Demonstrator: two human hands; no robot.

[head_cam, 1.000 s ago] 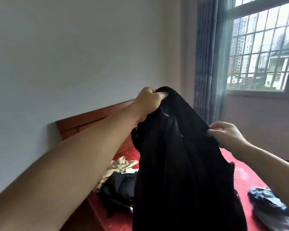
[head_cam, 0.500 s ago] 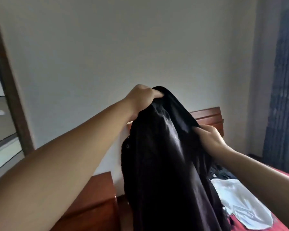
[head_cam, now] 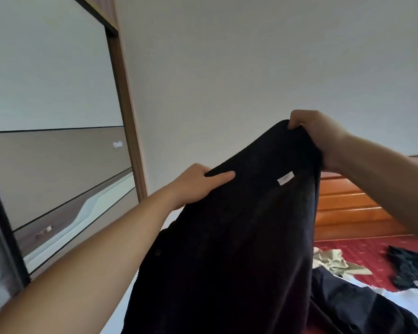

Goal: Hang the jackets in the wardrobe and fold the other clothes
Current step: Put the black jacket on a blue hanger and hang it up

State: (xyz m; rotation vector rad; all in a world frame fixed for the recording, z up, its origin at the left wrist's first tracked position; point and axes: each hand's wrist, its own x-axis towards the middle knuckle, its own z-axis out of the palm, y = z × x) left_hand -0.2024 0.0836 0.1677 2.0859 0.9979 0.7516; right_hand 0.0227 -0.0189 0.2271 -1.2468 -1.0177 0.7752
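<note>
Black jacket (head_cam: 239,237) now before wardrobe (head_cam: 121,112)

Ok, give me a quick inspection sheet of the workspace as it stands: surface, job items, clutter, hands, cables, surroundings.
Surface: bed with red cover, clothes lying on it.
Job's things: black jacket held up in the air, small white label showing near its top edge; no hanger seen.
Clutter: beige garment, dark garment, another dark garment and a white garment loose on the bed.
Hands: left hand grips the jacket's top edge; right hand grips its upper corner, higher up.
Cables: nothing seen.
Surroundings: wardrobe at left, wooden headboard at right, plain wall ahead.
</note>
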